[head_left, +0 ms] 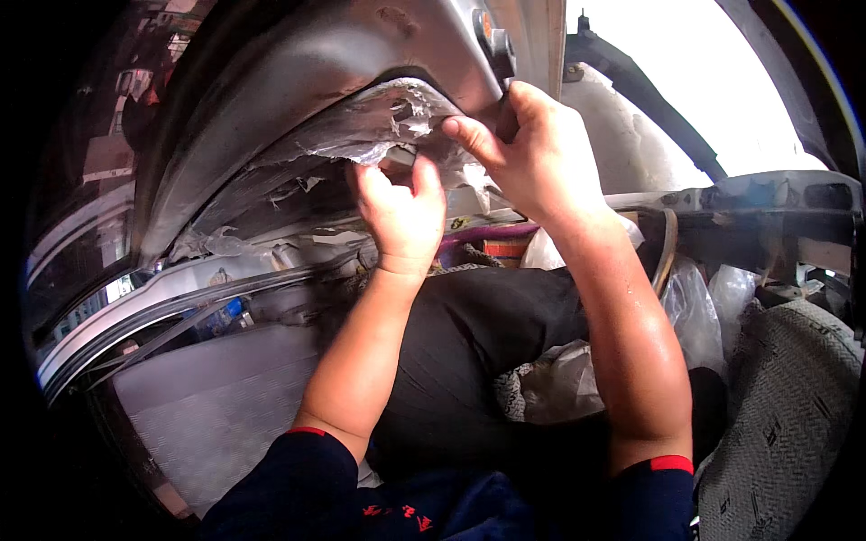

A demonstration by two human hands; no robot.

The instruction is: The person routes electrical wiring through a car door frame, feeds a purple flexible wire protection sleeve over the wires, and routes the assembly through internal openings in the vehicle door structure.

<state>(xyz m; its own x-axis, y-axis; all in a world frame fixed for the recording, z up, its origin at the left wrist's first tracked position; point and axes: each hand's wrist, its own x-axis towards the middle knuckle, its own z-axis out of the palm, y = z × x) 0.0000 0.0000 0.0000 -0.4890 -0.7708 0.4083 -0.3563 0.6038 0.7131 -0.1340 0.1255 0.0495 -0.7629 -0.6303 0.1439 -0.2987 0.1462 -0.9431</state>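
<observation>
A torn, crinkled sheet of clear plastic film (379, 126) clings to the underside of a curved grey metal body panel (298, 81), and both hands are up at its ragged lower edge. The left hand (401, 212) is curled narrow, thumb and fingers pinching a strip of the film from below. The right hand (532, 153), just beside it and slightly higher, is closed on the film's right end, thumb pressed against the panel close under a round dark fitting (496, 45). Below the wrists lies a black bundle of cloth (469, 352), with clear plastic bags (695, 307) crumpled to the right of the right forearm, and a patterned grey seat (785, 415) further right. Left of the left forearm sits a flat grey cushion (207, 397) under a curved window frame (135, 298). Dark blue sleeves with red trim (298, 487) cover the upper arms.
</observation>
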